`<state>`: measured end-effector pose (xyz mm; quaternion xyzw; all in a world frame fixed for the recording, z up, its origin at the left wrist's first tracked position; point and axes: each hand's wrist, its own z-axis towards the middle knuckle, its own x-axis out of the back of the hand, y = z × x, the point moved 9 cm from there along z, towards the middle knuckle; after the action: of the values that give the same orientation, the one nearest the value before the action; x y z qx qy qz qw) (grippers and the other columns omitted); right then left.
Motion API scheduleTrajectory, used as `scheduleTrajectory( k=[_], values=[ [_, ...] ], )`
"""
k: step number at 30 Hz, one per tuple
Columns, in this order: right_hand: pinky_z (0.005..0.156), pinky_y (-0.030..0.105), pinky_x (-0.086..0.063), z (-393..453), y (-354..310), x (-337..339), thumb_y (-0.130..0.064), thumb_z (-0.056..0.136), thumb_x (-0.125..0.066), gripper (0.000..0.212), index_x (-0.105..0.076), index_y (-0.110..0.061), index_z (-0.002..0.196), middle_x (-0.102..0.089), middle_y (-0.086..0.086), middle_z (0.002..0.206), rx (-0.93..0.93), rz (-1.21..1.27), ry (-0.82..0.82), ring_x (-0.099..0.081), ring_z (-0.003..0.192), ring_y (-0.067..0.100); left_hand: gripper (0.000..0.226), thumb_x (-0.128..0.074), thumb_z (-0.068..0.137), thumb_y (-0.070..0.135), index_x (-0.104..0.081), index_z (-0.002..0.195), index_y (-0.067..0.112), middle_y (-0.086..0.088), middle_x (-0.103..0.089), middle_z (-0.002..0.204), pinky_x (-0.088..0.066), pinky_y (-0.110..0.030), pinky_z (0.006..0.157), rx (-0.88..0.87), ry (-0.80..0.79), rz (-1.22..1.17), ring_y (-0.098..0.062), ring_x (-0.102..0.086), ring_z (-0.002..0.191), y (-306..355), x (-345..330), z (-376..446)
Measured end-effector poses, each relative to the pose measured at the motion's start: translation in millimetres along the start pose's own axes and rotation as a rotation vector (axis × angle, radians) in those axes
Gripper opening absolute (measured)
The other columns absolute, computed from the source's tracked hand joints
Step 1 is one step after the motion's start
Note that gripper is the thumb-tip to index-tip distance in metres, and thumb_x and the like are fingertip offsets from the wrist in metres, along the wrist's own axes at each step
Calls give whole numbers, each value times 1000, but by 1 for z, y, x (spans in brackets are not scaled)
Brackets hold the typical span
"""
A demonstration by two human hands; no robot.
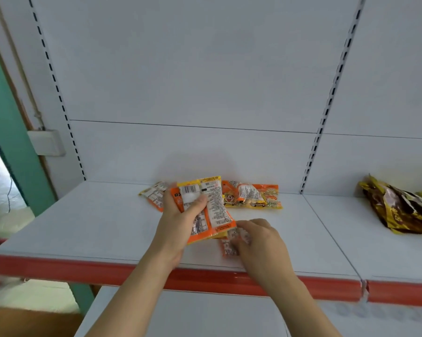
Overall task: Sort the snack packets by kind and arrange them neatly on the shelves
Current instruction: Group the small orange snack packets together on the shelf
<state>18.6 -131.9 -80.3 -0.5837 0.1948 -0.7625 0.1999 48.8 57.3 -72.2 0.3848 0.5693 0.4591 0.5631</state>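
A: Head view: our left hand (178, 215) grips a fanned stack of orange packets (205, 207) above the shelf (83, 227), thumb clamped across so they stay gathered.

B: And our right hand (258, 242)?

A: Its fingers (241, 235) curl onto another orange packet (229, 246) lying flat, seemingly to add it. Two more (251, 194) wait behind; gold bags (399, 210) sit well apart.

A shop: white slotted shelving (253, 239) with red price-strip edge (83, 268).
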Motion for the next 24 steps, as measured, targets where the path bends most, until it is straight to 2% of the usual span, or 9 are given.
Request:
scheduleTrajectory(
  k=[4, 7, 9, 12, 14, 15, 18, 21, 24],
  values=[
    [84, 19, -40, -3, 7, 21, -5, 86, -65, 38, -72, -18, 120, -64, -2, 125, -52, 120, 203, -60, 109, 22, 56, -73, 96, 18, -43, 141, 31, 4, -78, 114, -64, -52, 79, -4, -1, -4, -25, -78, 97, 3, 10, 5],
    [79, 3, -37, -14, 7, 64, -10, 88, -72, 33, -72, -21, 120, -64, -9, 123, -70, 324, 473, -61, 104, 10, 59, -70, 98, 15, -38, 143, 34, 1, -72, 122, -64, -39, 63, -30, -18, 16, -19, -79, 91, 3, 12, 6],
    [84, 4, -43, -25, -11, 78, -14, 89, -73, 33, -71, -25, 120, -61, -17, 121, 24, 469, 543, -59, 107, 0, 64, -69, 99, 20, -31, 148, 37, 7, -69, 126, -63, -33, 68, -63, -46, 84, -13, -77, 96, 1, 6, 5],
    [91, 11, -46, -37, -50, 68, -22, 91, -71, 36, -67, -26, 127, -56, -17, 128, 211, 370, 489, -54, 117, -5, 59, -63, 104, 31, -27, 149, 43, 10, -72, 123, -62, -43, 89, -68, -119, 131, -13, -75, 105, -3, -20, -2],
    [99, 22, -48, -38, -47, 57, -33, 91, -65, 47, -58, -29, 138, -53, -14, 136, 218, 325, 415, -50, 125, -1, 37, -53, 107, 43, -38, 140, 38, 3, -76, 119, -61, -52, 91, -43, -163, 97, -20, -77, 102, -6, -40, -7],
    [102, 30, -48, -37, -37, 56, -37, 91, -64, 55, -50, -32, 144, -51, -15, 140, 168, 348, 372, -49, 128, 3, 36, -47, 106, 53, -43, 136, 35, -1, -77, 118, -61, -53, 91, -24, -179, 68, -22, -77, 101, -7, -49, -11],
    [107, 38, -45, -42, -8, 70, -38, 92, -67, 65, -38, -39, 150, -46, -21, 145, 79, 370, 323, -44, 133, 5, 68, -46, 91, 76, -44, 141, 29, 4, -77, 116, -60, -49, 92, -12, -280, 59, -19, -77, 102, -10, -86, -22],
    [112, 37, -41, -55, 21, 92, -45, 96, -61, 58, -39, -40, 150, -40, -22, 151, 77, 364, 331, -36, 140, 0, 49, -68, 95, 47, -43, 133, 29, 12, -77, 110, -60, -40, 90, -64, -314, 122, -7, -76, 96, -14, -131, -36],
    [108, 36, -44, -68, 66, 116, -58, 94, -52, 58, -30, -56, 147, -35, -21, 155, 12, 473, 295, -45, 135, 2, 38, -69, 97, 33, -47, 128, 27, 16, -77, 106, -60, -41, 92, -67, -392, 139, -8, -76, 96, -24, -188, -54]
  ],
)
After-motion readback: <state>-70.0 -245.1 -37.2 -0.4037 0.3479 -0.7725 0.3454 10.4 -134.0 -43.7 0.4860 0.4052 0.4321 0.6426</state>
